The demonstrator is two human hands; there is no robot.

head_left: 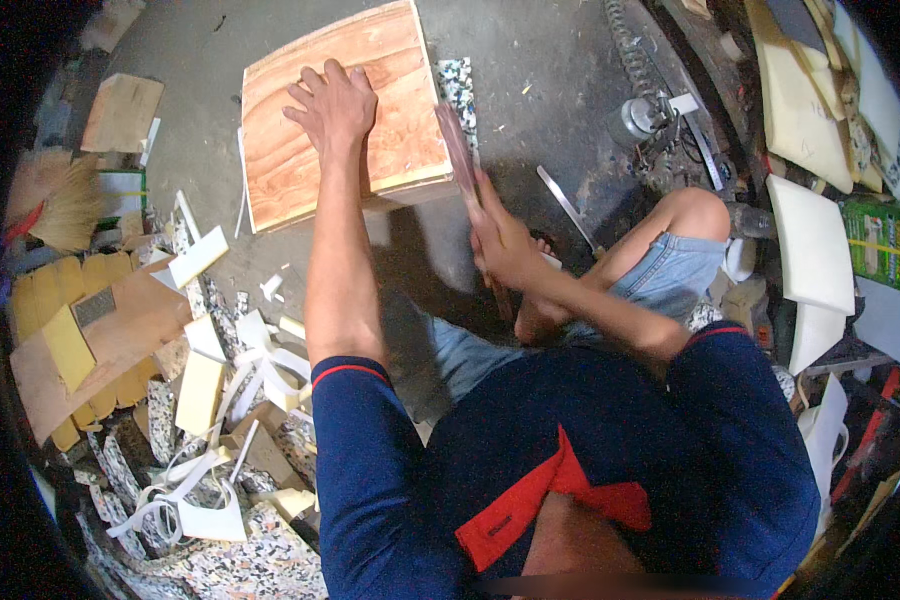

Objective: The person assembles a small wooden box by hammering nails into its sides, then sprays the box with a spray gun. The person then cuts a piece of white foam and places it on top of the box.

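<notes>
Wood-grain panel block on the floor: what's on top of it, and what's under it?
On top of the orange-brown wood-grain panel block, only the left hand lies flat, palm down. Speckled foam shows at its right edge. The underside is hidden; it appears to rest on the grey concrete floor.

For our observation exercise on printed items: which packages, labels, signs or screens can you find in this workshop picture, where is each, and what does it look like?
Green package: far right edge, beside white foam slabs; rectangular, green with a pale panel, yellow strap around it.
Grey label: left side, on a brown cardboard sheet; small dark-grey rectangle.
No signs or screens visible.
</notes>
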